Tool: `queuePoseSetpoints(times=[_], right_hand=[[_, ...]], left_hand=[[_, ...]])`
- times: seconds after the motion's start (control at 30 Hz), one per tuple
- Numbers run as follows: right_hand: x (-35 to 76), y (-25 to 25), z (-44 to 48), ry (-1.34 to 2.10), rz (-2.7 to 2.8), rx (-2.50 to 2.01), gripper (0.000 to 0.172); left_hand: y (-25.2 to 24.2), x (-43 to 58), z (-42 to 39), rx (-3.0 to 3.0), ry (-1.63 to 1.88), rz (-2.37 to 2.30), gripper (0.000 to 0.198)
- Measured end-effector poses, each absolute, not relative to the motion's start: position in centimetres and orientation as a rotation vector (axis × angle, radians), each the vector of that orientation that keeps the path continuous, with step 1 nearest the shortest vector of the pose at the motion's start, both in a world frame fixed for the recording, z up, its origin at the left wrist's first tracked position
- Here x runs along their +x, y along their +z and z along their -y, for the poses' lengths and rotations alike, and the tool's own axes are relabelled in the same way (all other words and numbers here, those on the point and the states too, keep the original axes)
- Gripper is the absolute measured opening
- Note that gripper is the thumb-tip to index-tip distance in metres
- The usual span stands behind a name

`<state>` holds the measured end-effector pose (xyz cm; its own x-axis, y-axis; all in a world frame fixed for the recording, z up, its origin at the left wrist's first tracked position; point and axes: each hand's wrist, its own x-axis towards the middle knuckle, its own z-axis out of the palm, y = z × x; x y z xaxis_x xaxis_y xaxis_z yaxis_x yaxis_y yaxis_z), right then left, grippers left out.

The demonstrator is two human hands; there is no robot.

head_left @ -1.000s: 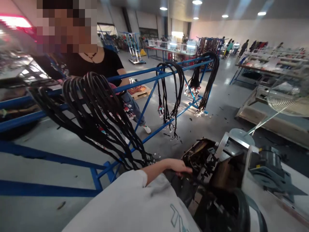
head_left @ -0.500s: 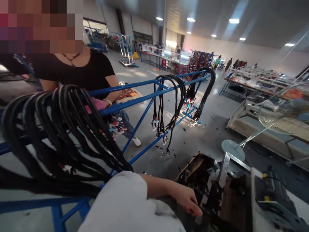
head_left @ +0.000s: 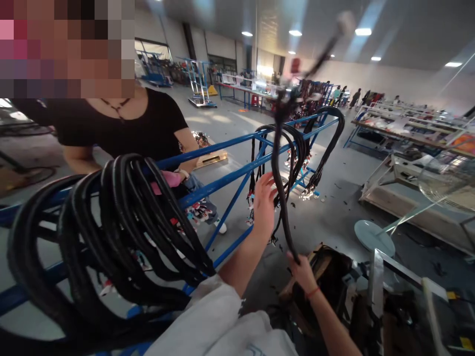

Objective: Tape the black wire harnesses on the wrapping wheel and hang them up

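A long black cable harness rises in front of me, its upper end with connectors blurred in the air. Low on it, my right hand, with a red string at the wrist, is closed around the harness. My left hand is raised beside the harness's middle, fingers apart and bent, near it; whether they touch is unclear. Many black harnesses hang over the blue rack at the left, and further ones hang at its far part.
Across the rack stands a person in a black top, with a pink-gloved hand near the rail. At the lower right are an open box, a metal frame and a fan's round base.
My left hand has risen from low over the box to beside the harness. My right hand and the harness it holds have come into view. The view has shifted slightly.
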<state>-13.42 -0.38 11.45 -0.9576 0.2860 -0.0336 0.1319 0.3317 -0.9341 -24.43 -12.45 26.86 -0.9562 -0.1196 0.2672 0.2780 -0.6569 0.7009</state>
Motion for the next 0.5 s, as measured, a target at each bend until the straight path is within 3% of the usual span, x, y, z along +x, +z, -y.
queuePoseSetpoints(times=[0.1, 0.17, 0.27, 0.4, 0.5], right_hand=[[-18.5, 19.5, 0.4, 1.552, 2.333, -0.019, 0.041], [-21.3, 21.9, 1.3, 1.644, 2.373, 0.211, 0.038], [-25.0, 20.9, 2.0, 1.600, 2.472, 0.253, 0.035], [-32.1, 19.8, -1.3, 1.223, 2.388, 0.051, 0.033], [-39.1, 22.2, -4.1, 1.030, 2.207, -0.032, 0.048]], left_hand=[[23.0, -22.3, 14.4, -0.124, -2.559, 1.322, 0.036], [20.3, -20.1, 15.2, -0.124, -2.582, 1.502, 0.035], [17.4, -18.0, 16.3, -0.166, -2.632, 1.687, 0.035], [15.8, -17.8, 18.1, 0.006, -2.608, 1.851, 0.038], [14.9, -18.0, 19.2, 0.164, -2.533, 1.893, 0.038]])
